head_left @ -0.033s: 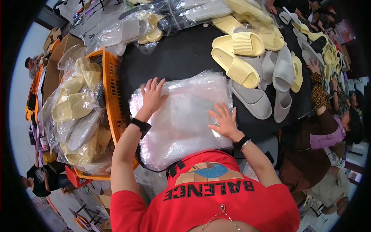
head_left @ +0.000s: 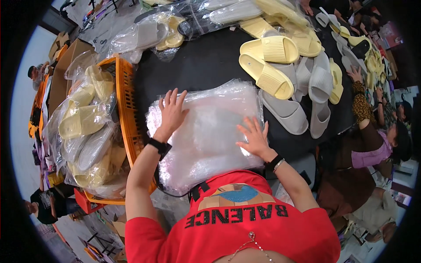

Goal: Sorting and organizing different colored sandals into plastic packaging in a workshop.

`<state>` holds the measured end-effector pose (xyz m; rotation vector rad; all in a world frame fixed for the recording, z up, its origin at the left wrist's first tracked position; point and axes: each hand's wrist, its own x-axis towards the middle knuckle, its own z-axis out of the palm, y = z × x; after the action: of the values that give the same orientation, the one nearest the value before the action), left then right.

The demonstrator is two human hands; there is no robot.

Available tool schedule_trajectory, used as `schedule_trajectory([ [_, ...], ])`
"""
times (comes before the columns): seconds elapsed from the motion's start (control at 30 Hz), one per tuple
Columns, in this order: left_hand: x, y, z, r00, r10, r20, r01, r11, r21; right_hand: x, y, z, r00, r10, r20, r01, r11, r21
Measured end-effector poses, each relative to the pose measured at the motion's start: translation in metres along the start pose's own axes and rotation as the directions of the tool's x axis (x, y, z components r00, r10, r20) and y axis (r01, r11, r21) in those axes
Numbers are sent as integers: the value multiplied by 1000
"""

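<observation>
A stack of clear plastic bags (head_left: pixel 210 127) lies flat in front of me on the black table. My left hand (head_left: pixel 173 115) rests on its left side, fingers spread toward the far edge. On the right side of the same stack lies my right hand (head_left: pixel 255 139), palm down with its fingers apart. Neither hand grips anything. Just beyond the right hand, loose yellow slippers (head_left: pixel 268 74) and grey slippers (head_left: pixel 287 115) sit in a pile, some overlapping.
An orange plastic basket (head_left: pixel 127 109) stands left of the stack, heaped with bagged slippers (head_left: pixel 83 118). More bagged slippers (head_left: pixel 144 35) line the far edge of the black table (head_left: pixel 197 61). At the right, a co-worker's hand (head_left: pixel 356 73) reaches in beside further slippers.
</observation>
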<state>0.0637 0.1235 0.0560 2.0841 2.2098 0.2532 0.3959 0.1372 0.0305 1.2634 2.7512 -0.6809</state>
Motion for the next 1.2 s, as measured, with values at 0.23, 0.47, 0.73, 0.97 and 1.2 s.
schedule_trajectory([
  [0.23, -102, 6, -3, 901, -429, -63, 404, 883, -240, -47, -9, -10, 979, 124, -160, -128, 992, -20],
  [0.47, -158, 0, 20, 657, -715, 239, 668, 406, -624, -50, 16, 13, 848, 529, -3, -477, 767, 428],
  [0.73, -159, -8, 35, 779, -627, 13, 472, 573, -670, -53, 4, 7, 874, 452, -180, -378, 864, 332],
  [0.97, -186, 72, -20, 957, -114, 266, 135, 989, -61, -57, -41, 11, 971, -188, -150, 174, 979, -106],
  [1.2, -209, 67, 24, 928, 51, 370, -10, 994, -111, -58, -30, 50, 990, -140, -1, 138, 982, -132],
])
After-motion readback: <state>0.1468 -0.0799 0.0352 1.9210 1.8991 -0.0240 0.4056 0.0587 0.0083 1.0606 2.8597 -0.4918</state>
